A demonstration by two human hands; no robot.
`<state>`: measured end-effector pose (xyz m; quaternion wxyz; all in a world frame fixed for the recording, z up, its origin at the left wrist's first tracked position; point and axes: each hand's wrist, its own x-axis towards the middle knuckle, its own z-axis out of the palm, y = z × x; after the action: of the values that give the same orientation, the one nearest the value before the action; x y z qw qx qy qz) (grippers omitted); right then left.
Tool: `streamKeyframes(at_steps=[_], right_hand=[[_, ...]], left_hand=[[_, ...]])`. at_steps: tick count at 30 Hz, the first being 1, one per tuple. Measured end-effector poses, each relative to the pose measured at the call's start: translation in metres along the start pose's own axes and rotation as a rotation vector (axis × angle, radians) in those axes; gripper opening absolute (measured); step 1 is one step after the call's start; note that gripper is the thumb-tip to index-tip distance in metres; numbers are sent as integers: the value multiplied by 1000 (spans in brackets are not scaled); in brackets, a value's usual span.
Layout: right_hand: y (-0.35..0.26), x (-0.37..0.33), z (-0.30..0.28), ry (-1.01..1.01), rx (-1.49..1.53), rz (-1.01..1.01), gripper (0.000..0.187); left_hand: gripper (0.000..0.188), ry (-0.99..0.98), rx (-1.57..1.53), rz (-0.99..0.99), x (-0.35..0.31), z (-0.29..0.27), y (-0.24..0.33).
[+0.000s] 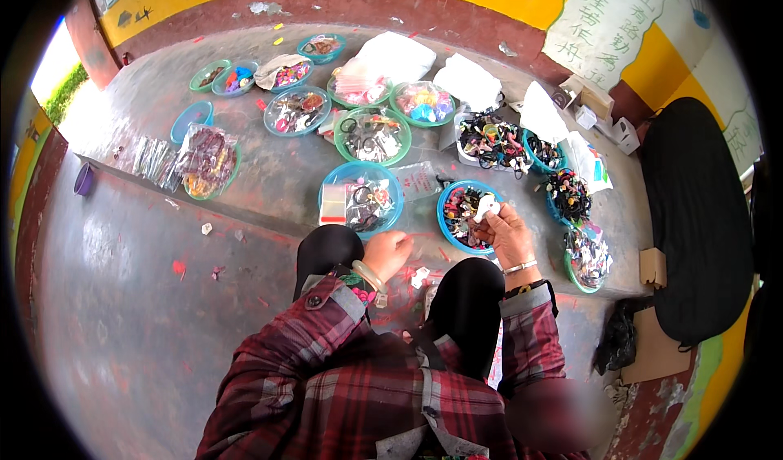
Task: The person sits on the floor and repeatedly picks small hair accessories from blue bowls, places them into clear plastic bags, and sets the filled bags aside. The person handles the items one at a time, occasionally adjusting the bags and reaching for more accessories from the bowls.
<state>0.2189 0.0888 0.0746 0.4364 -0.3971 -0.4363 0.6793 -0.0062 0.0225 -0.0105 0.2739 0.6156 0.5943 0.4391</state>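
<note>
My right hand (510,238) is over the near right side of a blue basket (441,215) full of small mixed-colour pieces. Its thumb and fingers pinch a small white card (487,205); whether anything is attached to the card cannot be made out. My left hand (387,256), with a pale bangle at the wrist, is curled closed by my left knee. What it holds, if anything, is hidden. Just beyond it stands a blue basket (398,203) with dark hair ties (369,207) and clear plastic bags (333,203) in it.
Several more baskets of small goods, such as a green basket (408,138), spread over the raised concrete ledge (245,154). White plastic sacks (397,55) lie at the back. A long black case (693,223) leans at the right, near a black bag (622,338).
</note>
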Motion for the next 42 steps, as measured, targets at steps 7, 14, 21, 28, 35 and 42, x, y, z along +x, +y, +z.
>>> streamKeyframes(at_steps=[7, 14, 21, 28, 35, 42], right_hand=[[9, -9, 21, -89, 9, 61, 15], [17, -9, 34, -157, -88, 119, 17], [25, -5, 38, -137, -300, 101, 13], [38, -3, 37, -107, -327, -52, 8], [49, -4, 36, -99, -257, -134, 8], [53, -7, 39, -78, -168, -162, 8]], left_hand=[[19, -11, -27, 38, -1, 3, -1], [18, -87, 16, 30, 0, 4, -1], [17, -166, -32, 79, -2, -2, 12], [19, -127, -24, 158, -4, 5, 8], [23, -207, -171, -32, -4, 2, 10], [20, -330, -209, -158, -1, -2, 14]])
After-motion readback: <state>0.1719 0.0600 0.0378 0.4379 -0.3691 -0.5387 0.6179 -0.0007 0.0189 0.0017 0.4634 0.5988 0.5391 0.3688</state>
